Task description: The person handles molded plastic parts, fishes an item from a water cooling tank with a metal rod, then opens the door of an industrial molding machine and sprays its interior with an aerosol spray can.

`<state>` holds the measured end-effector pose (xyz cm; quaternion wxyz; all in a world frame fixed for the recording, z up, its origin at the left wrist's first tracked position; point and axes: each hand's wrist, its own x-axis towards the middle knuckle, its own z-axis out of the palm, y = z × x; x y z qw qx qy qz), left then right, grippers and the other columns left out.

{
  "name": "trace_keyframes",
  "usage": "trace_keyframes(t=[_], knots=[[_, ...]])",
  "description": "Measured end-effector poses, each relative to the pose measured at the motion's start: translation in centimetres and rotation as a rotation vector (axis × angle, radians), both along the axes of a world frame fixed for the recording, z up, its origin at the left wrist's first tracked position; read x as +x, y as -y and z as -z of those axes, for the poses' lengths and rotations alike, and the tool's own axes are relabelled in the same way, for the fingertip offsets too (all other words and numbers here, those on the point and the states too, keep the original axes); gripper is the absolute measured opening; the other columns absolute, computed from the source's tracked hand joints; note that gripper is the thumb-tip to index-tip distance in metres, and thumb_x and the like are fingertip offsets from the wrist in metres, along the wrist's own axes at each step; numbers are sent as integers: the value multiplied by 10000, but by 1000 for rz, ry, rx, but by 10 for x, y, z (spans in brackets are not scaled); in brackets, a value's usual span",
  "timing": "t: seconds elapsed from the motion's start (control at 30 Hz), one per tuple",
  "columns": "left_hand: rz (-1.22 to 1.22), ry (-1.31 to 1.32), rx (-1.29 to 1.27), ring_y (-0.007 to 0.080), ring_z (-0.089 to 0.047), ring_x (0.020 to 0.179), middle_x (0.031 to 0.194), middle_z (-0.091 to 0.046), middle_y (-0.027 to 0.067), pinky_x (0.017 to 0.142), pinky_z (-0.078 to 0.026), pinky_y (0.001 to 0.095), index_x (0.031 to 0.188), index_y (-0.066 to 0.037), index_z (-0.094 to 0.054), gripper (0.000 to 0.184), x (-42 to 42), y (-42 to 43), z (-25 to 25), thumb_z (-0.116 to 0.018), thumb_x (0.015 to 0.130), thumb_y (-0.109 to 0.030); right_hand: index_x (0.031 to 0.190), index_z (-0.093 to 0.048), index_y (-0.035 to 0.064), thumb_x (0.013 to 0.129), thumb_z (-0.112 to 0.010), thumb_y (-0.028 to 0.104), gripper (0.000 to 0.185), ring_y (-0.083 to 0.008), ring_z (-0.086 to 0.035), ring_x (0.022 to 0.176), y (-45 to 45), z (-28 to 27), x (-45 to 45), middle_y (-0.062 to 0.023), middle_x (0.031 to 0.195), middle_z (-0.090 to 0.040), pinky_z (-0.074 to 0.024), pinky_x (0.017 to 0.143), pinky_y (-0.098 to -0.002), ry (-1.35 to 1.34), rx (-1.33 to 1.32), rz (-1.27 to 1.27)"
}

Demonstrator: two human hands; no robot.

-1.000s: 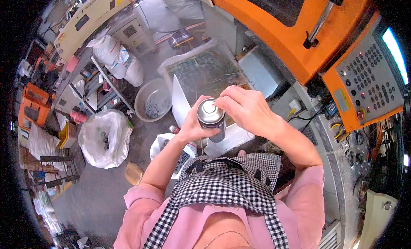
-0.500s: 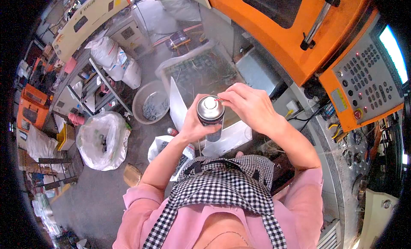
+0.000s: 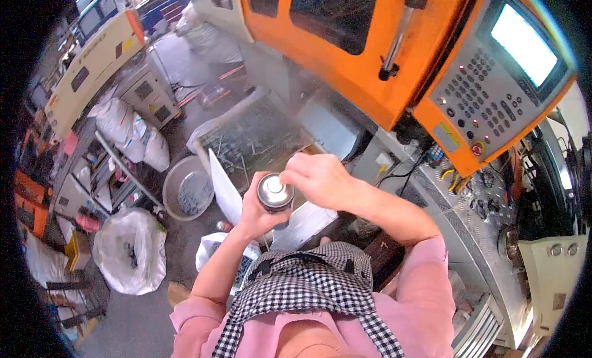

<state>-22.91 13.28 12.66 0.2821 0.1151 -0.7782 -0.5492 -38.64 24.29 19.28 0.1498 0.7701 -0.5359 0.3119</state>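
My left hand (image 3: 254, 215) is wrapped around the body of a spray can (image 3: 275, 201), held upright in front of my apron. The can has a silver domed top with a white nozzle (image 3: 275, 183). Over the right side of that top, my right hand (image 3: 322, 180) is closed in a pinch, its fingertips at the nozzle. The thin red straw that showed between them a moment earlier is now hidden by the fingers.
Behind the can stands a large bin (image 3: 213, 133) of greenish liquid and scraps. To the left are a round tub (image 3: 169, 195) and a lined sack (image 3: 111, 268). An orange machine (image 3: 345, 74) with a control panel (image 3: 478, 99) rises at right, beside a metal worktop (image 3: 459, 213).
My view has turned to the right, so the control panel shows more fully. The right fingers have come closer over the can's nozzle, and the left hand keeps its hold.
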Motion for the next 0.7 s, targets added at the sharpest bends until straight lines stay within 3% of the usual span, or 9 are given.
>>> trace_keyframes(t=[0.17,0.3,0.37,0.43,0.5,0.57,0.7], knots=[[-33,42,-126,173,-592,872,963,-595,95,784,-470,304,1117,-25,-430,681,-2,-1,3,-777,539,-122,788,-549,66,692,-587,150,134,-223,-571,736,1,4,-6,-54,735,-514,-490,575,-343,66,14,-33],[-26,-15,-56,148,-567,880,961,-573,74,799,-458,288,1117,-10,-421,693,-7,2,3,-786,541,-133,862,-602,81,726,-631,165,163,-188,-582,764,-3,-2,-11,-15,767,-542,-495,589,-302,5,25,7],[-5,-23,68,143,-566,877,953,-571,70,803,-455,285,1110,-13,-423,678,-9,1,1,-783,549,-131,880,-601,78,715,-617,164,186,-190,-580,784,-5,-4,-11,-24,788,-545,-500,601,-300,11,-1,64],[13,4,22,141,-565,878,954,-571,70,801,-455,284,1107,-15,-425,667,-12,1,2,-780,554,-129,880,-598,77,701,-600,170,202,-197,-580,791,-6,-1,-15,-34,799,-543,-504,609,-299,-49,14,54],[29,32,-26,139,-564,878,955,-572,70,800,-456,284,1103,-17,-426,656,-14,2,5,-778,560,-126,872,-596,76,693,-582,165,200,-202,-573,792,-7,-1,-17,-38,803,-540,-501,599,-302,-54,22,58],[60,5,-2,138,-566,871,953,-575,68,792,-458,283,1097,-23,-431,637,-17,4,11,-771,569,-125,749,-558,59,716,-568,176,121,-222,-557,762,-6,1,-17,-59,752,-519,-496,580,-342,-42,14,30],[59,37,21,135,-567,866,951,-578,64,790,-458,276,1100,-23,-432,636,-20,1,9,-768,567,-116,778,-578,63,716,-570,186,138,-221,-559,765,-6,8,-20,-59,747,-521,-493,584,-345,-32,33,31]])
